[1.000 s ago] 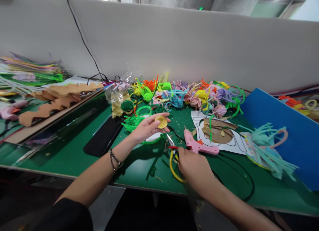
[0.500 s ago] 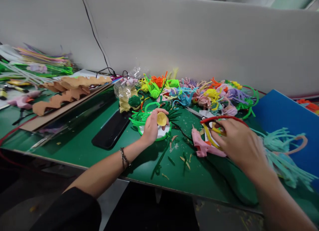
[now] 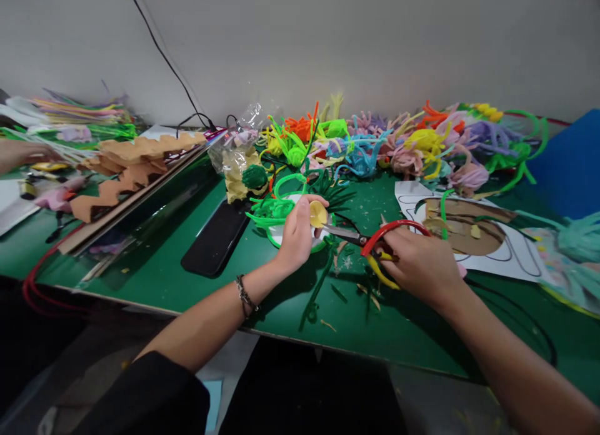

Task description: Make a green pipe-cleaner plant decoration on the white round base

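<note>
Over the green table (image 3: 152,275), the left hand (image 3: 297,232) pinches a small, round, yellow cup-shaped piece (image 3: 318,214) in its fingers, while the right hand's (image 3: 422,260) fingers grip red-and-yellow-handled metal scissors (image 3: 362,240), long blades pointing left at the piece's edge.

The scissors (image 3: 344,233) show me smooth, faintly shining metal blades and slick grips that look like plastic. I make out a soft sheen on the yellow round piece (image 3: 319,215). The phone (image 3: 215,238) looks glossy, the crinkled wrap (image 3: 253,116) clear plastic with bright glints. I see fuzzy, matt pile on the coloured stems (image 3: 365,157), flat paper in the white sheet (image 3: 520,247), and a smooth, low-sheen tabletop (image 3: 154,266).
</note>
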Motion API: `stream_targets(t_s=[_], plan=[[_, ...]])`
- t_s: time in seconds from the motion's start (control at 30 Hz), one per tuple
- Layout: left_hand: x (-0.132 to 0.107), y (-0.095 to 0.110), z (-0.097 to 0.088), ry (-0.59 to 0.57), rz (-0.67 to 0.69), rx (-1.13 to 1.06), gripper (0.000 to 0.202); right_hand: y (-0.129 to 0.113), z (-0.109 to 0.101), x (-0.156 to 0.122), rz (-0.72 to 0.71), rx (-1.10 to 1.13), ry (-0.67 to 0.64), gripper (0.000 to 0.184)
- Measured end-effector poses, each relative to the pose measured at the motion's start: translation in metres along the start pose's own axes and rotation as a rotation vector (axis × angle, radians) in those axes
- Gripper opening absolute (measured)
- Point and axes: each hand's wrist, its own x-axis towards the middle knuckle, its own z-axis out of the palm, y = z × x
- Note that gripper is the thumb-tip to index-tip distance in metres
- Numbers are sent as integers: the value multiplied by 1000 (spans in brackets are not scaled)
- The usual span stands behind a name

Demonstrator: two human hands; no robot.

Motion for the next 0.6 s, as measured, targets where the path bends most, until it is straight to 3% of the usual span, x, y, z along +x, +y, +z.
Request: stream_targets(t_s=[0.27, 0.6], plan=[[-4, -5, 0, -70, 132, 63, 48, -6, -5, -4, 147, -143, -46, 23], [-4, -7, 0, -92, 23, 152, 54, -16, -12, -7, 92, -336, -28, 26]])
